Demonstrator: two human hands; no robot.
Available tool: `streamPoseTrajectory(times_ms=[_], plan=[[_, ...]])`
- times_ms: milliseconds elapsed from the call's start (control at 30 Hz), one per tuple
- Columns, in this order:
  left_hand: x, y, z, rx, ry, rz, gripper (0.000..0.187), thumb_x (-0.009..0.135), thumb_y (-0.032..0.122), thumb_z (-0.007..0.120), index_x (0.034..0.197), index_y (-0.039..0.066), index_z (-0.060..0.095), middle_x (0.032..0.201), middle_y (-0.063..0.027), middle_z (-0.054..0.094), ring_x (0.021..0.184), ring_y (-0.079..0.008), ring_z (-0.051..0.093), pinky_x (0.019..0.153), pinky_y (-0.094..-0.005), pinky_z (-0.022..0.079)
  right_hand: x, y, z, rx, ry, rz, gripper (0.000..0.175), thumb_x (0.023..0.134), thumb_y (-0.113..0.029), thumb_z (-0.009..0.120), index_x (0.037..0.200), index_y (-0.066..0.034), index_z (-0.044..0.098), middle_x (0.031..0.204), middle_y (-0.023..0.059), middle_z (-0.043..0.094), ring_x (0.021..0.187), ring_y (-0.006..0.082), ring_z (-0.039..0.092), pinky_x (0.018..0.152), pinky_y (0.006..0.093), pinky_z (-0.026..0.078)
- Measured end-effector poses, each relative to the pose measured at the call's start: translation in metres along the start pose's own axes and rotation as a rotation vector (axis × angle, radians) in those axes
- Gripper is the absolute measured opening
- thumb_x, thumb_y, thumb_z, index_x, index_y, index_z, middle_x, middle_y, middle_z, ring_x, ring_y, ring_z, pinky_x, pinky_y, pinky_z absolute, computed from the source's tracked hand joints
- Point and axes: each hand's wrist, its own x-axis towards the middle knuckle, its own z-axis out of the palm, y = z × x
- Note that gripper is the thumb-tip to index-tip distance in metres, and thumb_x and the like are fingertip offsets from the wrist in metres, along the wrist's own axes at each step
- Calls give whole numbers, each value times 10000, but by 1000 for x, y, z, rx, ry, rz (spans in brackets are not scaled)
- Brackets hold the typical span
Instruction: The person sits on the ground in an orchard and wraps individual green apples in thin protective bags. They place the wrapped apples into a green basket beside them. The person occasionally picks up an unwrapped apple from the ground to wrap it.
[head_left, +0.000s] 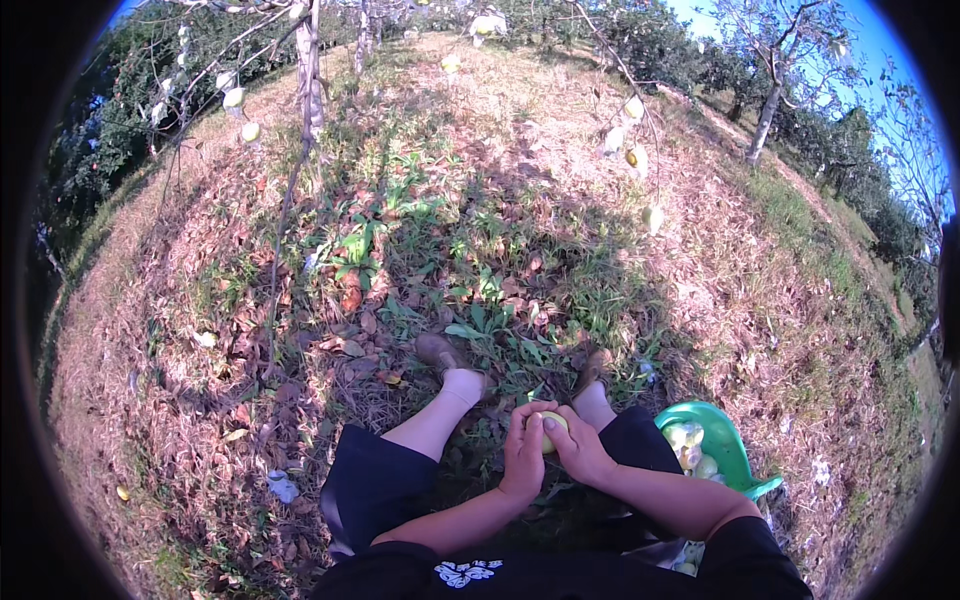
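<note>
A yellow-green round fruit (553, 430) is held between both hands in front of my lap. My left hand (523, 450) closes round its left side, and my right hand (581, 448) holds its right side with the thumb on top. Just right of my right knee stands a green plastic basket (739, 442) with several pale fruits (691, 444) in it, some wrapped in clear film. More pale green fruits (688, 559) show beside my right hip, partly hidden by my arm.
Leafy grass and dry leaves cover the ground round my brown shoes (439, 351). A crumpled pale bag (282, 487) lies at the left. Bare branches with hanging fruits (634, 157) reach down ahead, and a tree trunk (309, 67) stands at the upper left.
</note>
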Motion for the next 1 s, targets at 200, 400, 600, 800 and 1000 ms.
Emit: streamPoseTrajectory(times_ms=[200,400,600,800,1000], plan=[[20,46,-3,567,-251,341,544,803,264,756,1210,26,484,1146,-153,578,1051,-250,584,915,-365,473,11,-20,-10,784,-312,481,587,928,-685,339,951,-134,542,652,3,502,452,139,435,411,263,312],[30,69,-19,658,-346,147,563,773,307,783,1185,56,493,1077,-132,596,975,-253,617,851,-364,499,15,-26,8,880,-281,481,608,933,-705,281,918,-151,531,649,-11,481,442,124,413,393,255,285],[15,19,-31,463,-171,103,426,877,247,674,1182,35,465,1088,-125,589,1009,-201,571,908,-327,459,5,-5,34,558,-35,358,573,991,-599,265,909,-103,541,619,2,481,435,118,449,375,251,320],[17,20,-35,115,-159,-73,394,897,235,652,1181,32,469,1080,-122,583,995,-214,569,908,-326,451,7,0,31,586,-133,390,574,988,-597,256,859,-112,533,592,19,486,414,144,447,371,264,334],[9,27,-34,575,-230,195,484,839,237,716,1199,43,457,1137,-135,555,1027,-235,565,927,-343,450,9,-11,20,803,-217,688,617,933,-683,288,811,-128,529,563,17,466,388,150,399,357,281,286]])
